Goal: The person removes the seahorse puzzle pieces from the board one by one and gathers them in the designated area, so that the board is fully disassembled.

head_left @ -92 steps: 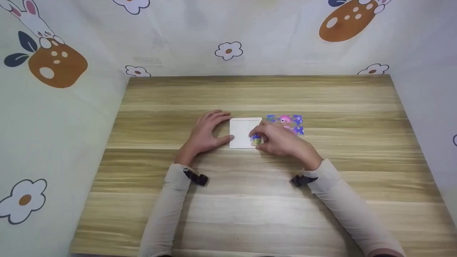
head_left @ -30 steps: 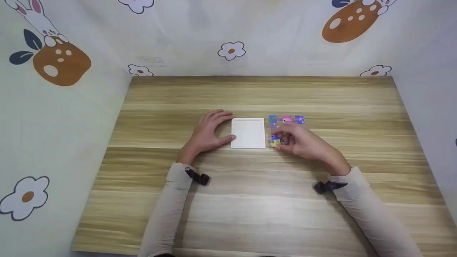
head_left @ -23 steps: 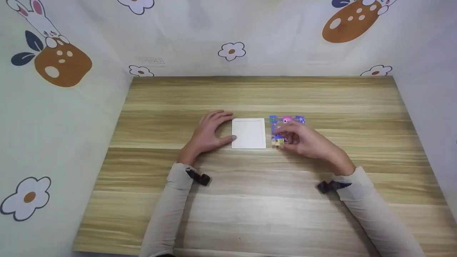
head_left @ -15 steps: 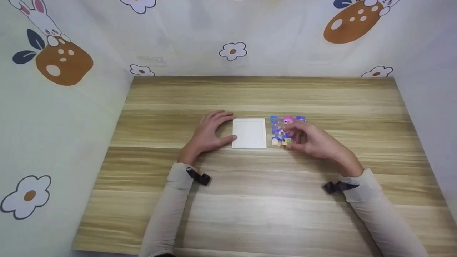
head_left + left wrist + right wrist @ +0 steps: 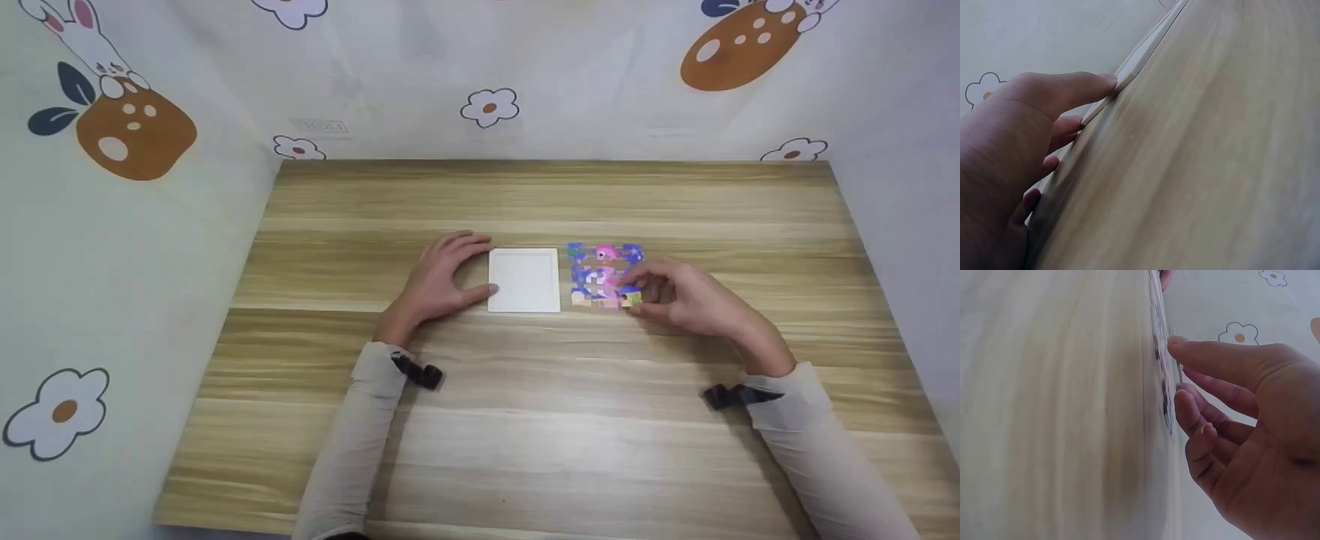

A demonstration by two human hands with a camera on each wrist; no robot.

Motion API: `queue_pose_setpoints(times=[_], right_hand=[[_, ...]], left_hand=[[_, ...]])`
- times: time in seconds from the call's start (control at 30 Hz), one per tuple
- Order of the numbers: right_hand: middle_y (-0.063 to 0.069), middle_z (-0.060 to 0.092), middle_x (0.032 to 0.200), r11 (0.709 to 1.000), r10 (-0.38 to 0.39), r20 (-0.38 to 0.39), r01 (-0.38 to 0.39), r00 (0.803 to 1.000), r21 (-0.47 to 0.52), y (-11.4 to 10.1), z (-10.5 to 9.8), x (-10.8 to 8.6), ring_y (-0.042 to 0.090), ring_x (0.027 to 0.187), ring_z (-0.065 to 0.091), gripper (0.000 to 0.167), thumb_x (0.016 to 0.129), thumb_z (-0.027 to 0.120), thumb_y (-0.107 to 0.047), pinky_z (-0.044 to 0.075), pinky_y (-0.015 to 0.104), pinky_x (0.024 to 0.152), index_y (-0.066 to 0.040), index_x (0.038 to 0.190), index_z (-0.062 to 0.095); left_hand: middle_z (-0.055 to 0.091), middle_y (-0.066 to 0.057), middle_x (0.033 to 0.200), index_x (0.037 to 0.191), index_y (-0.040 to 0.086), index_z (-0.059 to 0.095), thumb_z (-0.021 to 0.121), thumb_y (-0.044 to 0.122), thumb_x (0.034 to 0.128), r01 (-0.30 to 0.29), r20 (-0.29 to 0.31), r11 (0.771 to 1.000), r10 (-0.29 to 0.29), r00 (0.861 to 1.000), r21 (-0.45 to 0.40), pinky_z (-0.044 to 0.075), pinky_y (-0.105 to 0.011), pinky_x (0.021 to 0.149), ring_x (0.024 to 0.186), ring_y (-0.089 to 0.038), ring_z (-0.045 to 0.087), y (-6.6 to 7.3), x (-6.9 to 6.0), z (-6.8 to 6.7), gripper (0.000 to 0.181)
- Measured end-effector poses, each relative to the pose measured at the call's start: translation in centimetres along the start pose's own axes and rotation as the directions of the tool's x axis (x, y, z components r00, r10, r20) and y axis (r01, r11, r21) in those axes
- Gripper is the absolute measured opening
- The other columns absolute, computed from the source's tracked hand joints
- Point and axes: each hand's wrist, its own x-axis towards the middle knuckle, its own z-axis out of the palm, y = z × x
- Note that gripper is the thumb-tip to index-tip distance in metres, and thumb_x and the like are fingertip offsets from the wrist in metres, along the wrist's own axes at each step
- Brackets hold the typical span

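My left hand (image 5: 439,279) rests beside a square white tray (image 5: 523,280) with a raised rim, fingers loosely spread. Its thumb touches the tray's left edge, and the left wrist view shows that thumb (image 5: 1081,90) on the rim. Between thumb and fingertips, my right hand (image 5: 686,294) pinches a small yellow-green and blue jigsaw piece (image 5: 631,298). In the right wrist view the held piece shows as a thin edge (image 5: 1180,374), just off the table. Under and beside that hand lie several jigsaw pieces (image 5: 592,281) with pink and blue sea-creature print, laid out in a rough square.
The wood-grain table (image 5: 480,420) carries the tray and the pieces side by side near its middle. Pale walls with printed flowers (image 5: 489,108) and fruit stand along the back and both sides. Each sleeve cuff wears a small black camera (image 5: 724,397).
My right hand has lifted the piece out of the white tray and carried it right, across the other pieces to their lower right corner. The left hand has stayed at the tray.
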Motion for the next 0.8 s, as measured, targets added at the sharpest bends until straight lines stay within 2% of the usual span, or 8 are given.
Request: queue_pose_setpoints(times=[0.13,0.57,0.8], right_hand=[[0.006,0.073,0.098,1.000,0.022,0.012,-0.022,1.000,-0.006,0.22,-0.40,-0.28,0.019,0.087,0.066,0.040,0.089,0.091,-0.012,0.055,0.022,0.073,-0.012,0.126,0.076],[0.009,0.073,0.104,1.000,0.008,0.027,-0.008,1.000,-0.021,0.33,-0.35,-0.13,0.022,0.088,0.068,0.041,0.086,0.092,-0.009,0.057,0.023,0.074,-0.008,0.124,0.075],[0.009,0.073,0.103,0.999,0.031,0.037,-0.029,0.999,-0.040,0.14,-0.04,-0.03,0.017,0.085,0.067,0.038,0.087,0.091,-0.009,0.057,0.023,0.072,-0.008,0.121,0.076]], left_hand=[[0.053,0.010,0.165,0.157,0.028,0.059,0.073,0.065,0.0928,0.002,-0.002,1.000,-0.002,1.000,0.001,0.024,-0.060,0.132,0.162,-0.022,0.034,-0.05,-0.09,-0.04,0.075],[0.053,0.011,0.165,0.157,0.028,0.059,0.074,0.066,0.0920,0.002,-0.005,1.000,-0.002,1.000,-0.011,0.021,-0.061,0.133,0.162,-0.022,0.034,-0.34,-0.17,-0.10,0.076],[0.052,0.013,0.165,0.157,0.030,0.059,0.074,0.066,0.0921,0.009,-0.011,1.000,-0.009,1.000,-0.021,0.021,-0.062,0.132,0.162,-0.020,0.034,-0.41,-0.22,0.01,0.076]])
